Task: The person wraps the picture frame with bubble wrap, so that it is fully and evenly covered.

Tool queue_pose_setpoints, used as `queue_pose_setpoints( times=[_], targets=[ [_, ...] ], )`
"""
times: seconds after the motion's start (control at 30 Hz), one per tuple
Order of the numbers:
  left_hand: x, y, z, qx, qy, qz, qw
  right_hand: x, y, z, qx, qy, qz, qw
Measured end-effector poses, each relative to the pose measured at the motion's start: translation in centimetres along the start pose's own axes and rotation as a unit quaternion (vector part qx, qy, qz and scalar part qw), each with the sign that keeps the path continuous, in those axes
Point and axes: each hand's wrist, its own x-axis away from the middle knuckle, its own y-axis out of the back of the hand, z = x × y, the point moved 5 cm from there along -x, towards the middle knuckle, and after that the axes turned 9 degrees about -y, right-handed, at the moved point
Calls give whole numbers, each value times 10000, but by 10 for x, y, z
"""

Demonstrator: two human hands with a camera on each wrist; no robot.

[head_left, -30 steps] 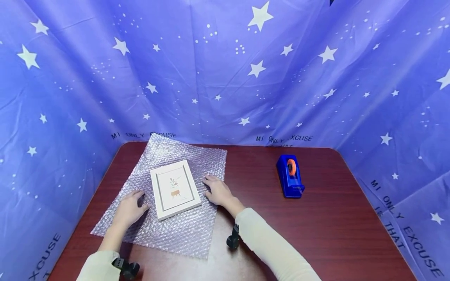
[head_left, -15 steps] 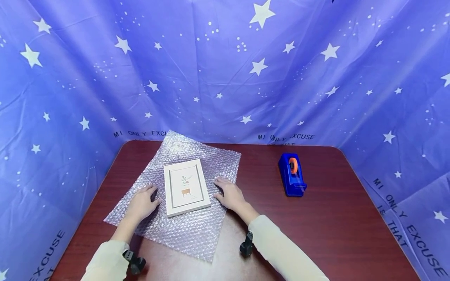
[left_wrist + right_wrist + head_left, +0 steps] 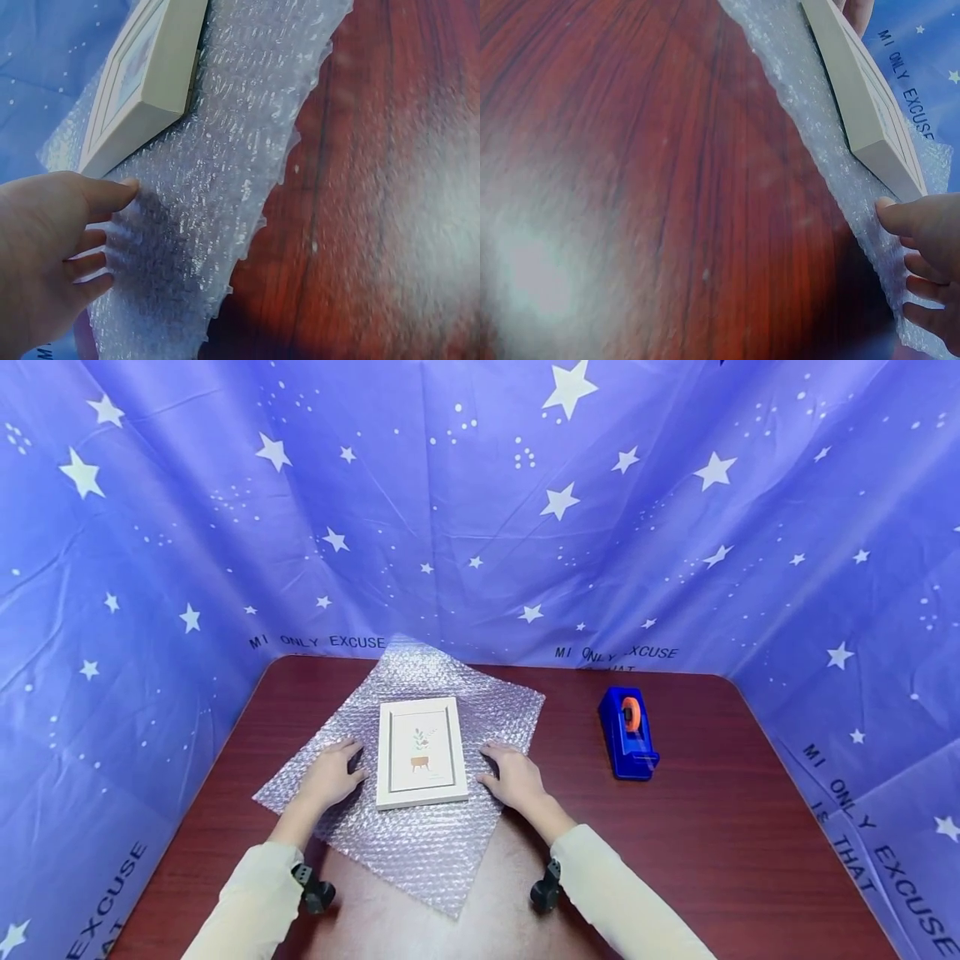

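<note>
A white picture frame with a potted-plant print lies face up on a sheet of bubble wrap. The wrap sits askew on the table, one corner pointing toward me. My left hand rests on the wrap just left of the frame, fingers spread and relaxed. On the other side, my right hand lies on the wrap close to its right edge, fingers loosely bent. In the left wrist view, the thumb is near the frame's corner. The right wrist view has the right thumb just below the frame's corner.
A blue tape dispenser with an orange roll stands to the right on the dark red wooden table. A blue star-patterned curtain surrounds the table at the back and sides.
Both hands have moved right along with the bubble wrap and the picture frame. The wrap and frame have also turned clockwise, so the frame now sits nearly straight. The head view has shifted slightly.
</note>
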Motion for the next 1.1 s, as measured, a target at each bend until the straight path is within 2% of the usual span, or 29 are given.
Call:
queue_pose_setpoints(
  times=[0.2, 0.33, 0.57, 0.73, 0.83, 1.1],
  targets=[
    [-7, -3, -3, 192, -105, -36, 9998, 5, 4, -5, 44, 188, -110, 9998],
    [-9, -1, -2, 316, -57, -78, 9995, 7, 6, -5, -65, 550, -59, 9984],
    [-9, -4, 1, 438, 74, -12, 9990, 15, 10, -12, -149, 1172, 256, 9927],
    [-11, -4, 4, 405, 104, 38, 9991, 28, 15, -12, -362, 1532, 466, 9864],
    [-10, -3, 4, 392, 96, 33, 9992, 38, 17, -9, -458, 1887, 547, 9794],
    [-8, 0, 5, 478, -160, -253, 9984, 59, 18, -4, -266, 2277, 754, 9704]
  ],
)
